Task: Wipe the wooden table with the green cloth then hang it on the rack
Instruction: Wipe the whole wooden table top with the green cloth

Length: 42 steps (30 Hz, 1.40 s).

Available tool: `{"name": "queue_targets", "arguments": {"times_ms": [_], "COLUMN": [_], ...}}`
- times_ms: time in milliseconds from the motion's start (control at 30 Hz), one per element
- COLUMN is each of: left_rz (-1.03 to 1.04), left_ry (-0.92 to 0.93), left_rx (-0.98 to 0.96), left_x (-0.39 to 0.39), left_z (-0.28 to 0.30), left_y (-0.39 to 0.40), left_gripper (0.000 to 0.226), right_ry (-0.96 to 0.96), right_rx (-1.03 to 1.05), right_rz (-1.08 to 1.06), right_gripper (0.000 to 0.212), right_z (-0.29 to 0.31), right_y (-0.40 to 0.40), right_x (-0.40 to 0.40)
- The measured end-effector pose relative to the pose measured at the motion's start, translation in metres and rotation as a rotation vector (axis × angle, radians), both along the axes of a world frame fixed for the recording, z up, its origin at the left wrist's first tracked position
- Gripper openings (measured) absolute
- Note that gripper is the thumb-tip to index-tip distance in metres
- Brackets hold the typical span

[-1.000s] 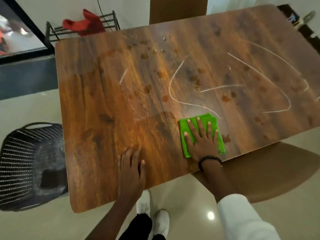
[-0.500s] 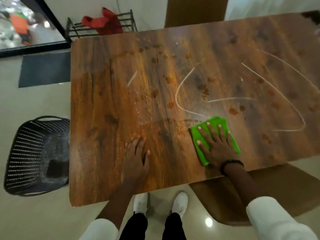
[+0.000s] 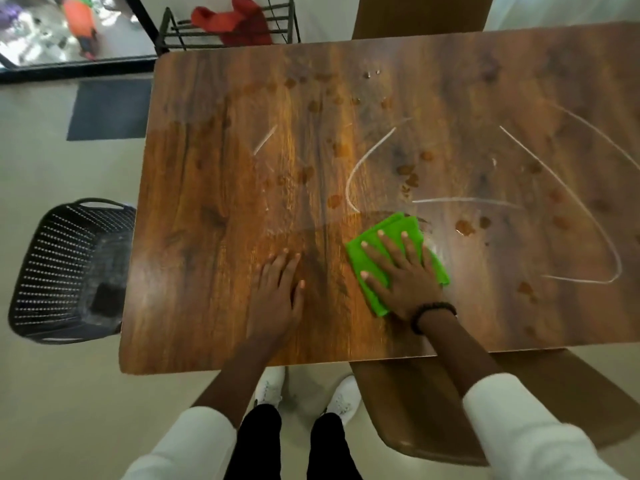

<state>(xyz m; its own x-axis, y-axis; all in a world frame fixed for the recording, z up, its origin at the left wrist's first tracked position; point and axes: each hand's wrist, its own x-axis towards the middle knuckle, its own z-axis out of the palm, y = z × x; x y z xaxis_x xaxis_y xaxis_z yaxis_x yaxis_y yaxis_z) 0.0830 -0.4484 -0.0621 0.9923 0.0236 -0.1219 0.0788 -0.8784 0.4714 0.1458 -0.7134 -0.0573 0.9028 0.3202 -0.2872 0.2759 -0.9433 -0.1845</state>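
Observation:
The wooden table (image 3: 214, 188) fills the middle of the view, marked with white chalk lines (image 3: 360, 168) and several brown stains (image 3: 464, 226). A folded green cloth (image 3: 363, 258) lies flat near the table's front edge. My right hand (image 3: 401, 275) presses down on it with fingers spread. My left hand (image 3: 280, 289) rests flat on the bare wood to the left of the cloth, holding nothing. A dark metal rack (image 3: 228, 29) stands on the floor beyond the far left corner of the table.
A red cloth (image 3: 235, 24) is draped on the rack. A black perforated basket (image 3: 69, 271) sits on the floor left of the table. One brown chair (image 3: 450, 410) is tucked in at the front right, another (image 3: 419, 12) at the far side.
My right hand has slid the green cloth away from the front edge, toward the chalk lines. A damp streak shows behind it. The left hand stays flat on the table.

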Motion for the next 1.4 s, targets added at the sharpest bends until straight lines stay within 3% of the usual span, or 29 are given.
{"name": "queue_targets", "arguments": {"times_ms": [67,133,200,267,333,400,467,533,600,700,767,833,900,1033,1167,1267,1400], "left_rz": [-0.043,-0.006,0.055,0.058,0.052,0.070,0.086,0.091,0.086,0.087,0.089,0.083,0.082,0.080,0.086,0.086,0.095], "left_ry": [0.000,0.021,0.008,-0.028,-0.051,-0.045,-0.041,-0.058,-0.076,-0.084,-0.091,-0.087,-0.081,-0.099,-0.094,-0.084,-0.044], "left_rx": [-0.016,-0.043,-0.029,-0.007,-0.013,-0.022,-0.012,-0.012,-0.018,-0.015,-0.011,-0.005,-0.008,-0.008,-0.020,-0.025,-0.083], "left_x": [0.009,0.019,0.025,0.024,0.024,0.025,0.026,0.026,0.026,0.024,0.024,0.025,0.026,0.026,0.025,0.024,0.026], "left_z": [0.001,-0.003,-0.008,-0.012,-0.015,-0.015,-0.014,-0.014,-0.016,-0.018,-0.018,-0.017,-0.016,-0.014,-0.016,-0.015,-0.010], "left_y": [-0.020,-0.033,-0.041,-0.044,-0.044,-0.044,-0.047,-0.048,-0.047,-0.046,-0.048,-0.048,-0.047,-0.047,-0.046,-0.047,-0.045], "left_gripper": [0.052,0.052,0.052,0.052,0.052,0.053,0.054,0.053,0.052,0.052,0.052,0.053,0.053,0.052,0.052,0.052,0.050], "right_ry": [0.011,0.017,0.041,0.069,0.081,0.063,0.035,0.021,0.039,0.073,0.076,0.071,0.098,0.047,0.057,-0.041,-0.133], "right_rx": [0.016,0.014,0.009,-0.009,-0.009,-0.054,-0.073,-0.053,-0.035,-0.003,0.016,0.029,0.007,-0.014,0.021,-0.004,-0.060], "right_rz": [-0.239,-0.252,-0.017,0.287,0.431,0.308,0.033,-0.185,-0.270,0.061,0.360,0.505,0.425,0.053,-0.055,-0.198,-0.263], "right_gripper": [0.062,0.063,0.064,0.063,0.064,0.064,0.065,0.067,0.070,0.070,0.069,0.069,0.067,0.065,0.069,0.076,0.056], "right_z": [-0.002,-0.001,-0.002,0.002,0.005,0.005,0.004,0.000,0.000,0.000,-0.001,-0.001,0.001,0.005,0.007,0.007,0.000], "right_y": [0.017,0.048,0.053,0.008,-0.055,-0.105,-0.122,-0.098,-0.060,-0.026,-0.039,-0.070,-0.098,-0.088,-0.067,-0.068,-0.059], "right_x": [0.020,0.014,-0.017,-0.044,-0.044,-0.034,-0.021,-0.008,-0.005,-0.033,-0.055,-0.052,-0.041,-0.036,-0.039,-0.046,-0.046]}}
